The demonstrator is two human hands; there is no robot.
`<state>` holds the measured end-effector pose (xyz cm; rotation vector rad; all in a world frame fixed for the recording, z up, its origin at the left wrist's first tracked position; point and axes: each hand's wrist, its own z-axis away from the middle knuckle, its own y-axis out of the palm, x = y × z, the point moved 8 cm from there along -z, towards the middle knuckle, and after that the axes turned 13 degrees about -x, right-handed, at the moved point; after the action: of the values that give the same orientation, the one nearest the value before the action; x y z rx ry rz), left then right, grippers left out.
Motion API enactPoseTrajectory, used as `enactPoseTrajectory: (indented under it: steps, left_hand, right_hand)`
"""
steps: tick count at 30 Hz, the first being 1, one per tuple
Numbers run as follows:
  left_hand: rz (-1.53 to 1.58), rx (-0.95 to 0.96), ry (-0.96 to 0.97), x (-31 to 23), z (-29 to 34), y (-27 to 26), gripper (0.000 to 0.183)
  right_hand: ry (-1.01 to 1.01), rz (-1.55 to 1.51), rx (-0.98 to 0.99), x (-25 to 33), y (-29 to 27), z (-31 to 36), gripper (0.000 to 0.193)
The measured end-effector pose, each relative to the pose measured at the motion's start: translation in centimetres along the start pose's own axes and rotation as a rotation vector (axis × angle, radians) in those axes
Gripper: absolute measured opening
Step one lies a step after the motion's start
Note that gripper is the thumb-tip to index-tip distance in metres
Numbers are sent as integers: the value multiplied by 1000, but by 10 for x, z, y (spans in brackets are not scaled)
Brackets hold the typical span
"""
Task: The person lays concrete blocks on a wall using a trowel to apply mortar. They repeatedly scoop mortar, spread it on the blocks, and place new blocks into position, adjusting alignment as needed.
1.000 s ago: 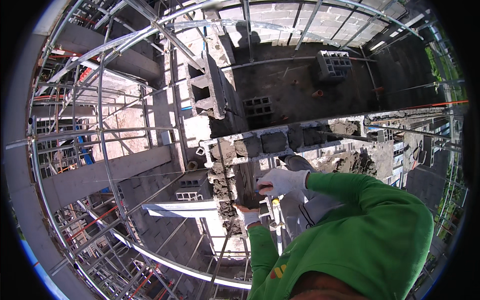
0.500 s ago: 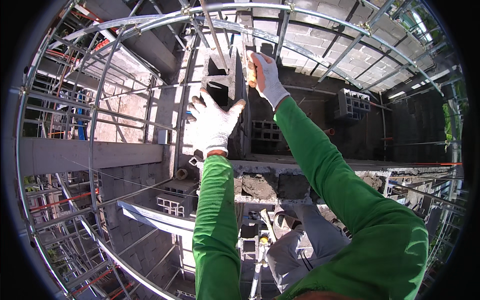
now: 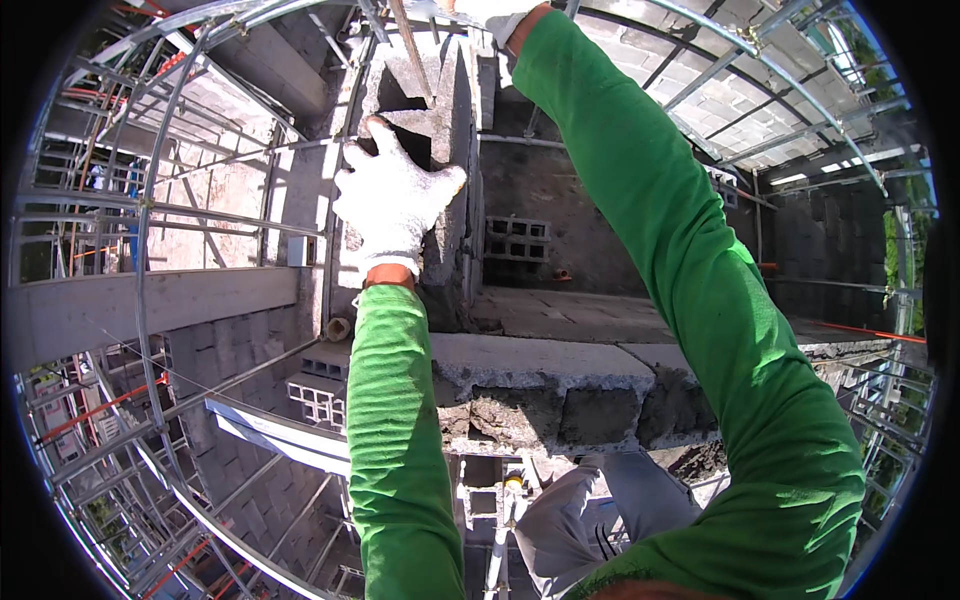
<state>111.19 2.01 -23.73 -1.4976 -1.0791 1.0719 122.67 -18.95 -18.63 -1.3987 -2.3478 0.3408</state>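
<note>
My left hand, in a white knit glove with stained fingertips, lies spread over the near end of a grey hollow concrete block. Its fingers reach beside one of the block's dark openings. A thin upright rod stands at the block's far opening. At the top edge of the picture, beyond the block, is my gloved right hand. The frame cuts off most of it, so its fingers and anything in them are hidden. Nearer to me runs a block wall top with rough mortar on its side.
Metal scaffold pipes cross the left side and the top. A concrete beam spans the left. Hollow blocks sit on the lower floor to the right, and another block lies at lower left. My legs are below the wall.
My right hand, earlier closed around a tan, handle-like thing beside the block, has moved away to the top edge. My view has shifted; the left hand stays spread on the block.
</note>
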Motion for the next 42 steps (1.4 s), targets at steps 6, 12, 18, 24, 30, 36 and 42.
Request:
enactPoseTrajectory:
  steps: [6,12,18,24,30,36,42]
  left_hand:
    - [18,-36,-15,0,-2,5,121]
    - [8,-18,-2,1,-3,6,122]
    - [-1,-40,-10,3,2,6,125]
    - [25,15,-16,4,-1,10,125]
    - [15,-6,-23,4,-2,5,122]
    - [29,42,5,1,-2,1,128]
    - [-36,17,20,2,-3,8,128]
  right_hand:
    - [935,-954,28,-6,44,61,26]
    - [940,-1026,-25,1,49,43,28]
    - [690,-494,-273,17,22,58,29]
    - [1170,-805,-36,7,37,88,30]
    - [1265,-1125,-240,20,0,78,28]
    - [1722,-660,-594,13,-63,235,23]
    - [1380,-303,-20,-27,11,297,43]
